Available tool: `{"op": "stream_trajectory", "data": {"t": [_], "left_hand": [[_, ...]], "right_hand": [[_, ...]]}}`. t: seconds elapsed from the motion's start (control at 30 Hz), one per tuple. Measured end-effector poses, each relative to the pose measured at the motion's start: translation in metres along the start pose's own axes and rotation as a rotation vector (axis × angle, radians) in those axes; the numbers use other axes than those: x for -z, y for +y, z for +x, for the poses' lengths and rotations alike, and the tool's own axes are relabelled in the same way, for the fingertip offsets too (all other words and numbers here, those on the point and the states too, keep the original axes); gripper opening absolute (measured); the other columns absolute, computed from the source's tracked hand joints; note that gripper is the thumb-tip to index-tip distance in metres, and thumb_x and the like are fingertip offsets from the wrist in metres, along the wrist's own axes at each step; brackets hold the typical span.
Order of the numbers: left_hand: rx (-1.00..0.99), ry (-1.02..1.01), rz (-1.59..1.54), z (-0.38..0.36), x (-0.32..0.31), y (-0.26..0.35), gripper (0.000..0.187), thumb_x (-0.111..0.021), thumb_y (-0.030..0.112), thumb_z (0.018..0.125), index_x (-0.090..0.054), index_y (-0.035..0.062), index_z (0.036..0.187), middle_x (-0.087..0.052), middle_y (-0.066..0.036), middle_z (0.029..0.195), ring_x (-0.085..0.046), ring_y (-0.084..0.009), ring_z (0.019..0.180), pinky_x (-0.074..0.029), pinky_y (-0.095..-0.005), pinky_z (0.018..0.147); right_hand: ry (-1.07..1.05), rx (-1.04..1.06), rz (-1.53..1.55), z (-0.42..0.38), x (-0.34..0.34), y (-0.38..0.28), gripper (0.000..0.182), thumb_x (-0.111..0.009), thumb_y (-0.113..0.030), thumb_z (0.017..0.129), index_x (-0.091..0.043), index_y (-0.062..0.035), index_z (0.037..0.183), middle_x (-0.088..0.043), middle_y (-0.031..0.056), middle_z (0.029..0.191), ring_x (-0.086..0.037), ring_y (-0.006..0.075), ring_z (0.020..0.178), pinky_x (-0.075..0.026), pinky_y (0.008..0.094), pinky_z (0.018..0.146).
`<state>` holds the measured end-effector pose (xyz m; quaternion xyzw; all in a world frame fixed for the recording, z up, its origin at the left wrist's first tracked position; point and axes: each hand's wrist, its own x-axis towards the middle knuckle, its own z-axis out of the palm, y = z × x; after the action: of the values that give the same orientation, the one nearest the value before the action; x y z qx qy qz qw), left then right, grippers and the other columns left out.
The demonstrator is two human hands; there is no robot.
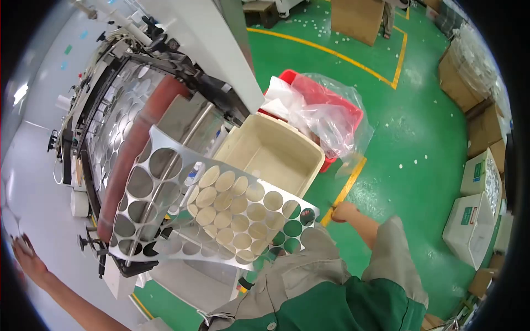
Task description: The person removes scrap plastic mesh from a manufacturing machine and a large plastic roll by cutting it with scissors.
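At the far left, my left hand (30, 259) reaches to the pale machine panel (61, 220), fingers stretched out and partly lost at the dark edge of the view. My right hand (344, 212) is closed, just beyond the right end of a perforated sheet (212, 165); whatever it grips is hidden. The thin, whitish sheet has rows of large round holes and runs from the machine's reddish roller (141, 138) toward my body. Under it, a cream plastic bin (265, 143) shows through the holes.
Behind the cream bin stands a red crate (353, 110) with clear plastic bags. White bins (469, 229) and cardboard boxes (483, 129) line the right side. The green floor (408, 127) has yellow lines and scattered white discs. Another person's leg (388, 22) shows at the top.
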<state>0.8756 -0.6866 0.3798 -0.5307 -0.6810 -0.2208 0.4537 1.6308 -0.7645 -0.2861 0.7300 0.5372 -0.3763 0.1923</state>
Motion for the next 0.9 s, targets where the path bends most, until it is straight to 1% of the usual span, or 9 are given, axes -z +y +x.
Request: {"op": "stream_trajectory", "data": {"t": [0.1, 0.17, 0.3, 0.37, 0.53, 0.6, 0.7, 0.73, 0.9], "left_hand": [[-0.142, -0.016, 0.46, 0.003, 0.007, 0.0, 0.045, -0.049, 0.029, 0.096, -0.046, 0.0051, 0.134, -0.041, -0.018, 0.139, -0.042, -0.031, 0.127, -0.034, -0.0369, 0.107], [0.371, -0.041, -0.478, 0.011, 0.002, -0.019, 0.041, -0.044, 0.021, 0.099, -0.043, -0.0005, 0.134, -0.04, -0.014, 0.14, -0.042, -0.0262, 0.126, -0.035, -0.0357, 0.108], [0.264, -0.104, -0.458, 0.031, 0.022, -0.029, 0.038, -0.044, 0.013, 0.099, -0.043, -0.0056, 0.132, -0.039, -0.012, 0.139, -0.047, -0.0238, 0.12, -0.04, -0.0347, 0.105], [0.768, 0.183, -1.0, 0.027, 0.043, 0.021, 0.042, -0.05, 0.014, 0.097, -0.042, -0.006, 0.132, -0.041, -0.013, 0.137, -0.05, -0.0256, 0.115, -0.044, -0.0348, 0.101], [0.778, 0.193, -0.983, 0.037, 0.064, 0.009, 0.051, -0.055, 0.017, 0.095, -0.036, -0.0037, 0.137, -0.042, -0.014, 0.137, -0.046, -0.0242, 0.12, -0.043, -0.0344, 0.101], [0.487, -0.022, -0.607, 0.026, 0.063, -0.005, 0.051, -0.052, 0.018, 0.096, -0.035, -0.0024, 0.139, -0.039, -0.017, 0.139, -0.044, -0.0249, 0.123, -0.039, -0.0337, 0.104], [0.077, -0.406, -0.667, -0.004, 0.049, 0.033, 0.048, -0.054, 0.017, 0.094, -0.039, 0.0005, 0.137, -0.055, -0.014, 0.126, -0.056, -0.0211, 0.104, -0.043, -0.0334, 0.094], [0.552, -0.093, -0.967, -0.018, 0.051, 0.115, 0.042, -0.051, 0.018, 0.094, -0.046, 0.0021, 0.133, -0.056, -0.011, 0.125, -0.054, -0.0199, 0.107, -0.041, -0.0348, 0.096], [0.571, 0.114, -1.561, -0.056, 0.06, 0.122, 0.04, -0.046, 0.0, 0.088, -0.045, -0.0041, 0.128, -0.057, -0.011, 0.111, -0.055, -0.018, 0.094, -0.047, -0.0357, 0.093]], "right_hand": [[0.213, -0.153, 0.388, 0.068, -0.005, 0.011, 0.05, -0.061, -0.035, 0.079, -0.054, -0.0004, 0.115, -0.061, 0.0265, 0.107, -0.06, 0.0383, 0.102, -0.049, 0.046, 0.085], [0.43, -0.116, 0.522, 0.12, -0.007, -0.009, 0.057, -0.064, -0.033, 0.078, -0.044, -0.0025, 0.122, -0.058, 0.0279, 0.108, -0.056, 0.0416, 0.104, -0.045, 0.0476, 0.089], [0.607, -0.077, 0.467, 0.213, 0.001, -0.048, 0.059, -0.065, -0.033, 0.08, -0.038, -0.0081, 0.126, -0.055, 0.0223, 0.108, -0.054, 0.0411, 0.103, -0.047, 0.0491, 0.085], [0.552, -0.087, 0.45, 0.238, 0.009, -0.06, 0.061, -0.065, -0.035, 0.081, -0.036, -0.008, 0.127, -0.056, 0.0216, 0.109, -0.056, 0.0394, 0.102, -0.05, 0.0479, 0.081], [0.445, -0.14, 0.328, 0.253, 0.025, -0.072, 0.061, -0.066, -0.039, 0.081, -0.036, -0.0072, 0.124, -0.06, 0.0196, 0.108, -0.061, 0.0377, 0.1, -0.054, 0.046, 0.077], [0.332, -0.144, 0.373, 0.257, 0.03, -0.068, 0.058, -0.065, -0.041, 0.082, -0.038, -0.006, 0.119, -0.061, 0.0192, 0.11, -0.061, 0.0375, 0.102, -0.053, 0.0458, 0.078], [0.345, -0.066, 0.454, 0.216, 0.059, -0.068, 0.052, -0.058, -0.034, 0.086, -0.042, -0.003, 0.124, -0.059, 0.0222, 0.115, -0.057, 0.0387, 0.109, -0.047, 0.0481, 0.089], [0.364, 0.014, 0.551, 0.199, 0.072, -0.068, 0.053, -0.058, -0.03, 0.083, -0.045, -0.0021, 0.125, -0.057, 0.0232, 0.119, -0.055, 0.0379, 0.112, -0.046, 0.0457, 0.091], [0.746, 0.263, 0.795, 0.2, 0.144, -0.097, 0.054, -0.065, -0.013, 0.081, -0.046, 0.0013, 0.13, -0.057, 0.0217, 0.118, -0.057, 0.0319, 0.106, -0.043, 0.0384, 0.094]]}}
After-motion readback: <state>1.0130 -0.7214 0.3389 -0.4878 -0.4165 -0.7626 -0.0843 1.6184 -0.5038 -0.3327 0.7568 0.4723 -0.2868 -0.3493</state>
